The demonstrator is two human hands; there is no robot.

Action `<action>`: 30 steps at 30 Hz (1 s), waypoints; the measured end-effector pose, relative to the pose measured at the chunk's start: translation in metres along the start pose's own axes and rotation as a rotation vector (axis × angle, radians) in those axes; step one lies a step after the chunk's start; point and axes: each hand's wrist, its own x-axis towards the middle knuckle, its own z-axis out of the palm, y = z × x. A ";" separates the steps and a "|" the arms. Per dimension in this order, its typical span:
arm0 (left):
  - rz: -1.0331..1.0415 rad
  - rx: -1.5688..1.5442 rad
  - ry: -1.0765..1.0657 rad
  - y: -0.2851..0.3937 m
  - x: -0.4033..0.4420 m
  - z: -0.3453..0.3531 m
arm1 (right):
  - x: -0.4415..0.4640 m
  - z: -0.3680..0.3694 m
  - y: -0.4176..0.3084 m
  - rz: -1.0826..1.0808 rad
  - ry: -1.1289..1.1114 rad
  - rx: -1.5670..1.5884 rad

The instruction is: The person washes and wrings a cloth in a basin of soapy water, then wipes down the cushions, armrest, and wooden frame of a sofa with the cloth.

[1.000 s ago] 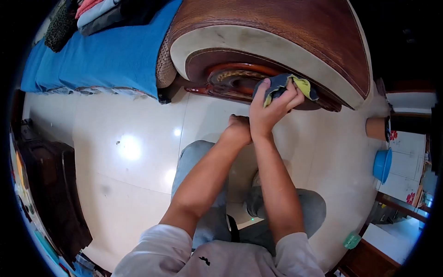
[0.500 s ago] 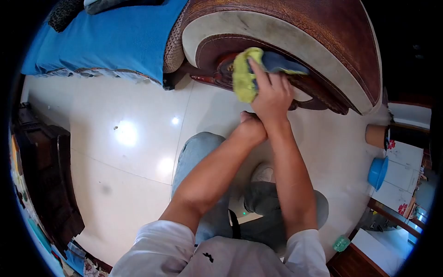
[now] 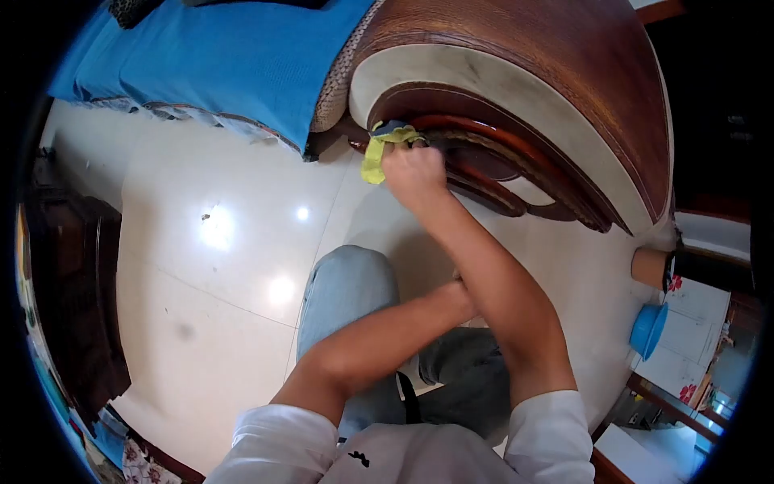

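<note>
A yellow-green and dark grey cloth point(image 3: 374, 161) is gripped in my right hand point(image 3: 415, 171), against the left end of the carved, glossy wooden trim point(image 3: 484, 137) on the sofa arm's side. The brown leather sofa arm point(image 3: 524, 48) with its cream band curves above it. My left forearm crosses under my right forearm; the left hand is hidden behind it, so its fingers do not show.
A blue cover point(image 3: 218, 60) drapes the seat at the upper left. Dark carved furniture point(image 3: 76, 282) stands at the left. On the right are a brown bin point(image 3: 649, 268), a blue basin point(image 3: 648, 331) and a white cabinet point(image 3: 689, 323). Pale tiles point(image 3: 218, 323) cover the floor.
My right hand has moved left along the wooden trim with the cloth, which is now bunched at its left end. My left hand has slipped out of sight behind the right forearm.
</note>
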 end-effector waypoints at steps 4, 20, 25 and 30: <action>-0.221 0.641 0.112 -0.015 0.011 0.003 | 0.010 0.027 0.000 -0.063 -0.116 0.028; -0.167 0.476 -0.237 0.003 0.035 0.025 | -0.085 -0.093 0.087 -0.012 0.525 -0.003; -0.094 0.582 -0.406 0.039 0.026 0.018 | -0.161 -0.104 0.136 0.079 0.415 -0.070; -0.027 0.512 -0.560 0.067 0.026 0.027 | -0.234 -0.097 0.173 0.280 0.340 -0.064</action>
